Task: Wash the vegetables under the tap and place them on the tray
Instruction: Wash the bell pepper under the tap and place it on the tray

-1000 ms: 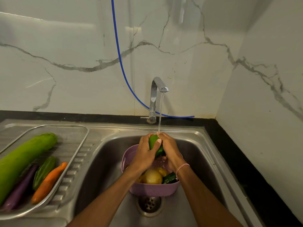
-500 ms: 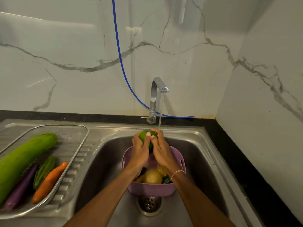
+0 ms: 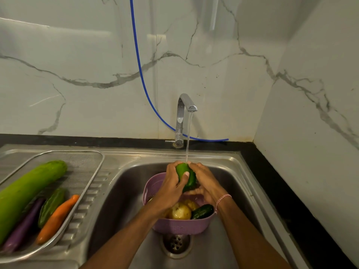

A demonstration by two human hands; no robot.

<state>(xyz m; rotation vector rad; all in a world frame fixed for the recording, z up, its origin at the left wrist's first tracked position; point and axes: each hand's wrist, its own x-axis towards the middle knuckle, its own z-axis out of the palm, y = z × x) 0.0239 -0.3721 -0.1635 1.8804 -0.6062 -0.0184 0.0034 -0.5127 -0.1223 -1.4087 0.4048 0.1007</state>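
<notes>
Water runs from the chrome tap [image 3: 184,117] onto a green vegetable [image 3: 186,176] held over the sink. My left hand [image 3: 172,186] grips it from the left with the thumb across its front. My right hand [image 3: 206,183] cups it from the right and below. Under my hands a purple colander [image 3: 178,226] holds a pale potato [image 3: 179,211], another yellowish vegetable and a dark cucumber [image 3: 203,211]. On the left the metal tray [image 3: 85,162] carries a long light-green gourd [image 3: 27,193], a purple aubergine [image 3: 21,228], a small ridged green gourd [image 3: 51,205] and a carrot [image 3: 57,218].
The steel sink [image 3: 239,191] has its drain [image 3: 175,244] just in front of the colander. A blue hose [image 3: 139,65] hangs down the marble wall to behind the tap. A black counter strip [image 3: 287,200] runs along the right wall.
Both hands have kept turning the green vegetable under the stream; it rose toward the tap, then dropped slightly, and my left thumb now lies across its front.
</notes>
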